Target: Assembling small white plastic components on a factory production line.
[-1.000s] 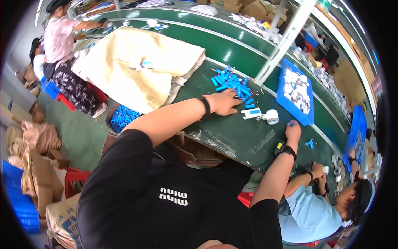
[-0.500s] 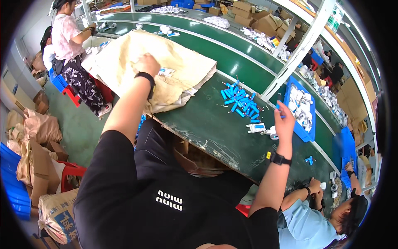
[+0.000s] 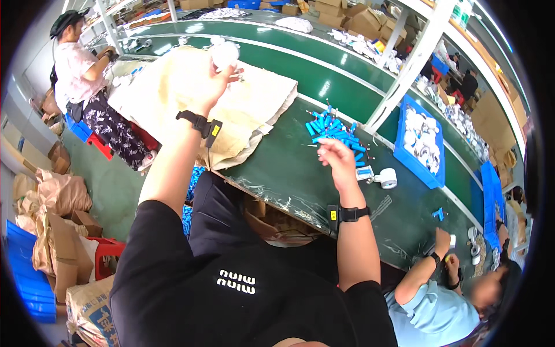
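Across the workroom, one dark green table [image 3: 289,159] is spread beneath the hands, bearings being taken from the view's centre. One cream sheet [image 3: 263,107] is draped over it at 11 o'clock. One blue tray [image 3: 415,172] is set near 3 o'clock, its long axis running from 11 to 5, and heaped with white parts [image 3: 419,139] too jumbled to be counted. One pile of blue cylinders [image 3: 338,132] is seen at 2 o'clock, pointed every way, its overlapped pieces uncountable.

At 11 o'clock, one white rounded piece [image 3: 224,54] is held by the spread fingers of the left hand [image 3: 210,89], above the sheet; its round face is turned upward, but its long axis cannot be told. The right hand [image 3: 340,161] is placed just beside the pile, its fingers curled narrowly; whether anything is pinched there cannot be told.
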`<state>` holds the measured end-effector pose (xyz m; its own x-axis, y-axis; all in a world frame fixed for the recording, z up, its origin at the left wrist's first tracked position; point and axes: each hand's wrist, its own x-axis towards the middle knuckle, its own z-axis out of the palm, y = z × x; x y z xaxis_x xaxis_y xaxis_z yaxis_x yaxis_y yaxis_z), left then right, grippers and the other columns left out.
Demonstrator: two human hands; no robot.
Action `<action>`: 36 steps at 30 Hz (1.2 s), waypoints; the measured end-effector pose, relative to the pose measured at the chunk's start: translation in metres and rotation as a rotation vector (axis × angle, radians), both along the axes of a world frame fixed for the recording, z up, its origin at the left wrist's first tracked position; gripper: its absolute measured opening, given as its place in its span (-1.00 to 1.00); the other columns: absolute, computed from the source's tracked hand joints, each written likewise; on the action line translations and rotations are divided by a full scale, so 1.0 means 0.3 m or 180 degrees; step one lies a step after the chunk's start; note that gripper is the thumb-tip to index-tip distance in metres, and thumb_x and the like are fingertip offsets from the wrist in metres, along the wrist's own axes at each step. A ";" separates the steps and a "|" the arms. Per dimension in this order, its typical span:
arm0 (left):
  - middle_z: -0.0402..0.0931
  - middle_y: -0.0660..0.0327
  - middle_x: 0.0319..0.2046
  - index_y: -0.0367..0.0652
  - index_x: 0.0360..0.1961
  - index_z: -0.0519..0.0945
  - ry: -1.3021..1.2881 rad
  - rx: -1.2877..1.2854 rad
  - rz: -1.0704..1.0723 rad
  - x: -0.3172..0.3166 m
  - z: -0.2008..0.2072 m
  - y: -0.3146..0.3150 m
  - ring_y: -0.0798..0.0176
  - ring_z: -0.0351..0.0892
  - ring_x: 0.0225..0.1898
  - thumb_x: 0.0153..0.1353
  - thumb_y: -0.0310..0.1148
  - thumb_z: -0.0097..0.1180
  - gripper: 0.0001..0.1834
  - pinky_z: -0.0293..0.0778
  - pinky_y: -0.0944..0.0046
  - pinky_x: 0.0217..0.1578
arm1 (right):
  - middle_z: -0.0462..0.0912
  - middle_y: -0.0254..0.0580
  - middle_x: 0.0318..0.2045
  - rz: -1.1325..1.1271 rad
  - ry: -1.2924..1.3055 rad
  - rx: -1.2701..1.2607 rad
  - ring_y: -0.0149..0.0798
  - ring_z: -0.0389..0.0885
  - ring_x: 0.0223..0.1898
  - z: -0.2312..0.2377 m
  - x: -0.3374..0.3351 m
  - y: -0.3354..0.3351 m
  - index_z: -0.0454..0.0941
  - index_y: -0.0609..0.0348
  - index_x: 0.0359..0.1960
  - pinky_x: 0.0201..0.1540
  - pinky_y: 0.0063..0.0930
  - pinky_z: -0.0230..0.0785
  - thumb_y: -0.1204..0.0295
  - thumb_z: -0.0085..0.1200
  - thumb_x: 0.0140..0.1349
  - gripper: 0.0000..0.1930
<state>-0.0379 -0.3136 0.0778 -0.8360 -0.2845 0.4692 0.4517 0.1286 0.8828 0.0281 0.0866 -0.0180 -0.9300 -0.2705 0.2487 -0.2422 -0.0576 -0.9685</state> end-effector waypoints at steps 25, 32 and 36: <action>0.53 -0.12 0.14 -0.08 0.37 0.28 -0.0090 0.2649 -0.2508 0.028 -0.169 0.940 -0.19 0.73 0.06 0.46 -0.47 0.13 -0.48 0.74 -0.12 0.01 | 0.79 -0.23 -0.27 -0.0740 -0.0366 -0.0494 -0.47 0.69 -0.24 0.146 -0.011 0.195 0.75 0.31 -0.13 -0.20 -0.53 0.48 0.49 0.13 0.44 -0.83; 0.64 -0.07 0.03 -0.20 0.03 0.50 -0.1415 0.1784 -0.2795 0.002 -0.198 0.913 -0.08 0.73 0.01 0.39 -0.42 0.18 -0.76 0.81 -0.14 -0.14 | 0.74 -0.19 -0.34 -0.1077 -0.0255 -0.0964 -0.37 0.70 -0.24 0.174 -0.015 0.235 0.68 0.29 -0.24 -0.17 -0.50 0.50 0.49 0.07 0.41 -0.84; 0.66 0.08 0.01 -0.23 0.01 0.61 -0.1315 0.0902 -0.3096 0.033 -0.170 0.920 0.12 0.68 0.04 0.36 -0.37 0.17 -0.75 0.68 0.09 0.00 | 0.66 -0.24 -0.41 -0.0958 -0.0312 -0.0876 -0.35 0.66 -0.35 0.177 -0.006 0.273 0.65 0.28 -0.28 -0.25 -0.47 0.50 0.46 0.11 0.38 -0.86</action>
<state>-0.0280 -0.0377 0.0267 -0.8396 0.5293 0.1226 -0.0877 -0.3546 0.9309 0.0263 0.1685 0.0352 -0.9803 0.0812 0.1800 -0.1951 -0.2581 -0.9462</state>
